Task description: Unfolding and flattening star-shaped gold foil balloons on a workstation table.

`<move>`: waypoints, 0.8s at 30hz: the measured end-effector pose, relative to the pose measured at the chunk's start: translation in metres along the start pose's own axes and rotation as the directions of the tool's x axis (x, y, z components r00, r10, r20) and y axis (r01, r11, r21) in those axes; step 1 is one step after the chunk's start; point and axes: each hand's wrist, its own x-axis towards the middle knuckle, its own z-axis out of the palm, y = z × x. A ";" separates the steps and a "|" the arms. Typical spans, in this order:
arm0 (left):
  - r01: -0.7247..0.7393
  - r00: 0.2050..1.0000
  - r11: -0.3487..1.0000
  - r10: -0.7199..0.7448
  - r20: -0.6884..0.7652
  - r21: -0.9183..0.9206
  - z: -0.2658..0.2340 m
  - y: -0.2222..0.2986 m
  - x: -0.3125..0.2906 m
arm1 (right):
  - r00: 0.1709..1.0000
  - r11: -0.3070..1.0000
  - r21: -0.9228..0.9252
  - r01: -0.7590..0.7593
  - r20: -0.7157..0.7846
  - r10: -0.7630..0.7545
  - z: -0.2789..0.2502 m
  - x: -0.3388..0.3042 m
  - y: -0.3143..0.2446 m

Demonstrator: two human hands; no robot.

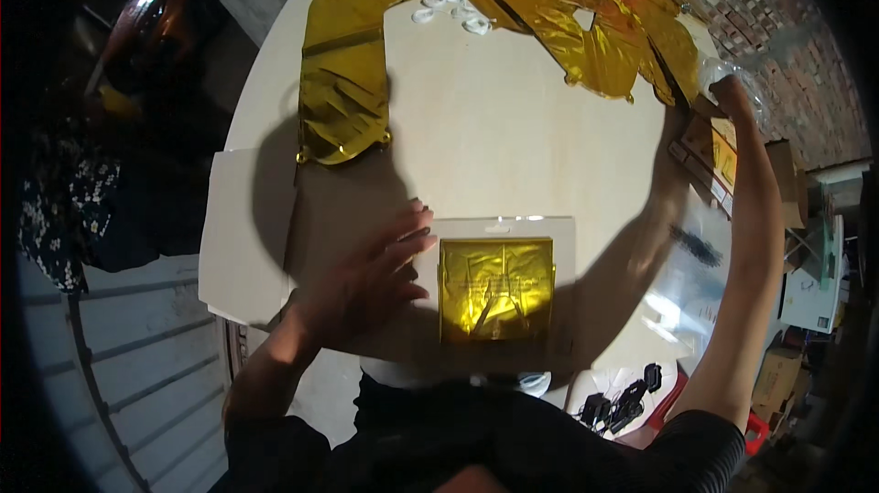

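A clear flat packet with a folded gold foil balloon (496,290) inside lies near the table's front edge. My left hand (371,282) hovers beside the packet's left edge, its fingers spread and nothing in them. Stretched out to the far right, my right hand (730,93) is at a crumpled clear plastic bag (746,88) by the table's edge. Its fingers are dark and mostly hidden, so any grip there cannot be made out. Flat, uninflated gold foil balloons (343,81) lie along the back and left of the table, with more gold foil (595,35) at the back right.
Small coils of white ribbon or string (449,8) sit at the back of the pale table (513,127). An orange box (710,159) and clear plastic sheets (691,264) line its right side. Black cables and adapters (627,401) rest on a seat below. A brick wall (778,35) stands behind.
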 end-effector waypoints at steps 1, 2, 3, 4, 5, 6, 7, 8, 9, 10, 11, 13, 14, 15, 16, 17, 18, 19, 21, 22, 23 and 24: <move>-0.030 0.999 0.999 0.029 -0.035 -0.030 0.001 -0.001 0.001 | 0.998 0.998 0.012 -0.065 0.013 0.065 -0.001 -0.001 0.002; -0.043 0.998 0.997 0.041 -0.050 -0.057 0.003 0.000 0.000 | 0.993 0.992 -0.127 0.024 0.118 -0.009 -0.009 0.005 0.000; -0.039 0.998 0.996 0.035 -0.049 -0.083 0.003 0.000 -0.001 | 0.989 0.968 -0.248 0.044 0.151 -0.007 -0.014 0.000 -0.002; -0.004 0.999 0.998 0.002 -0.040 -0.057 0.004 0.000 -0.002 | 0.990 0.978 -0.205 0.040 0.141 -0.011 -0.021 -0.004 -0.006; 0.029 0.999 0.999 -0.030 -0.033 -0.031 0.004 0.000 -0.002 | 0.998 0.984 -0.174 -0.042 0.048 0.051 -0.030 -0.012 -0.011; -0.036 0.998 0.999 0.035 -0.046 -0.015 0.005 0.000 -0.001 | 0.998 0.973 -0.231 -0.003 0.060 0.017 -0.041 -0.020 -0.017; -0.025 0.999 0.999 0.024 -0.037 -0.036 0.007 -0.001 -0.001 | 1.000 0.950 -0.313 -0.002 0.025 0.010 -0.048 -0.032 -0.025; -0.027 0.999 1.000 0.027 -0.044 -0.005 0.007 -0.001 -0.001 | 1.000 0.950 -0.310 0.025 0.015 -0.021 -0.057 -0.045 -0.034; -0.065 0.995 0.996 0.069 -0.078 0.056 0.008 -0.002 0.000 | 0.999 0.952 -0.307 -0.005 -0.047 -0.010 -0.064 -0.060 -0.043; -0.060 0.992 0.997 0.064 -0.112 0.041 0.009 -0.004 0.001 | 0.993 0.945 -0.321 -0.054 -0.114 0.018 -0.071 -0.074 -0.051; -0.078 0.990 0.997 0.079 -0.117 0.015 0.010 -0.004 0.001 | 0.996 0.951 -0.308 -0.032 -0.094 0.003 -0.077 -0.088 -0.057; -0.002 0.992 0.999 -0.003 -0.122 -0.040 0.010 -0.003 -0.001 | 0.964 0.973 -0.080 -0.219 -0.175 0.202 -0.091 -0.111 -0.068; 0.012 0.991 0.998 -0.020 -0.129 -0.063 0.011 -0.002 -0.002 | 0.961 0.959 -0.123 -0.254 -0.145 0.236 -0.098 -0.120 -0.073; 0.011 0.992 0.998 -0.020 -0.125 -0.067 0.011 -0.001 -0.002 | 0.975 0.964 -0.163 -0.209 -0.115 0.192 -0.102 -0.133 -0.074; -0.036 0.987 0.998 0.028 -0.161 -0.043 0.012 -0.001 -0.001 | 0.976 0.970 -0.196 -0.141 -0.190 0.103 -0.107 -0.149 -0.073; -0.057 0.981 0.998 0.053 -0.185 -0.015 0.012 -0.001 -0.001 | 0.966 0.969 -0.234 -0.075 -0.258 0.012 -0.113 -0.167 -0.070; -0.083 0.978 0.996 0.077 -0.191 -0.021 0.013 -0.001 -0.001 | 0.967 0.969 -0.236 -0.078 -0.256 0.015 -0.118 -0.187 -0.069; -0.063 0.978 0.998 0.062 -0.201 0.000 0.013 -0.001 -0.001 | 0.969 0.995 -0.089 0.051 -0.235 -0.071 -0.123 -0.208 -0.070; -0.039 0.977 0.999 0.043 -0.211 0.025 0.014 -0.001 -0.002 | 0.971 0.966 0.205 0.155 -0.209 -0.111 -0.127 -0.262 -0.078; -0.059 0.971 0.998 0.061 -0.233 0.016 0.013 -0.002 -0.002 | 0.977 0.913 0.378 0.154 -0.194 -0.085 -0.125 -0.298 -0.084; -0.067 0.967 0.998 0.070 -0.245 0.021 0.012 -0.002 -0.004 | 0.972 0.921 0.349 0.173 -0.211 -0.103 -0.124 -0.334 -0.093; -0.072 0.964 0.997 0.075 -0.256 0.020 0.011 -0.001 -0.006 | 0.986 0.877 0.459 0.139 -0.143 -0.082 -0.123 -0.370 -0.102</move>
